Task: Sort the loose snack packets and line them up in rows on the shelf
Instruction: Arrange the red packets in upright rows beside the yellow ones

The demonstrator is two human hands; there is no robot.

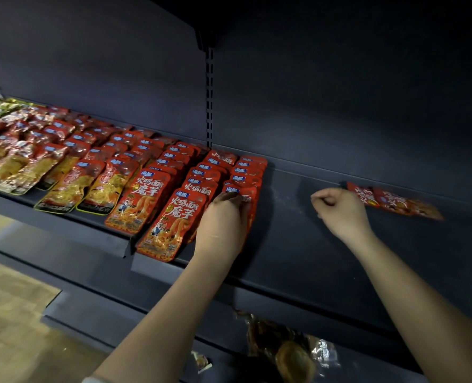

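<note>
We pinch the front red packet of the rightmost row with our left hand to square it, while our right hand, fingers curled on nothing, nears the loose packets on the shelf.

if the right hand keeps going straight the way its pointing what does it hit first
Probably the loose red packets lying just beyond the right hand on the shelf; nothing shows between them, though depth is hard to judge.

Dim, dark shelf — glare on packets; edges warped, blurry.
</note>
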